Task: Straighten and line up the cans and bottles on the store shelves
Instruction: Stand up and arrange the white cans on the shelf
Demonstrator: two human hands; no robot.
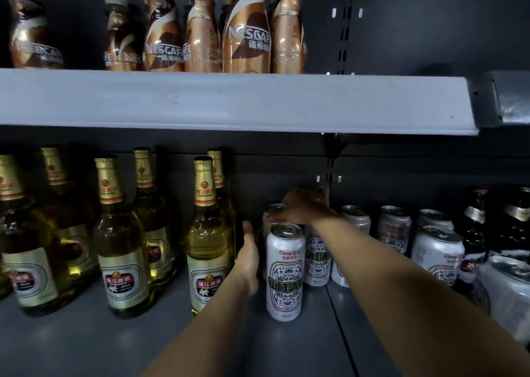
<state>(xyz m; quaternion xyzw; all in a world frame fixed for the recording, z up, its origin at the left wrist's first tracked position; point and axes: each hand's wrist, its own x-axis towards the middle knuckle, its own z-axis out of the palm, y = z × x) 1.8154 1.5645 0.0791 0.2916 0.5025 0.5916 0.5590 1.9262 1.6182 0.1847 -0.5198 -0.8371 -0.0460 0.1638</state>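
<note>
A tall white Chong Qing beer can [285, 270] stands at the front of the lower shelf [286, 345]. Directly behind it is a rear can [274, 208], and my right hand [304, 207] grips its top from above. My left hand [249, 259] reaches flat into the gap between the front can and a yellow Pearl River beer bottle [208, 250]. Its thumb points up and its fingertips are hidden in the dark behind the front can. More white cans [317, 259] stand in rows to the right, under my right forearm.
Several yellow beer bottles [120, 247] fill the lower shelf's left side in uneven rows. Silver cans [437, 250] and dark bottles [476, 233] crowd the right. The upper shelf [229, 101] carries brown Nescafe bottles [246, 32]. A shelf upright [329, 170] stands behind the cans.
</note>
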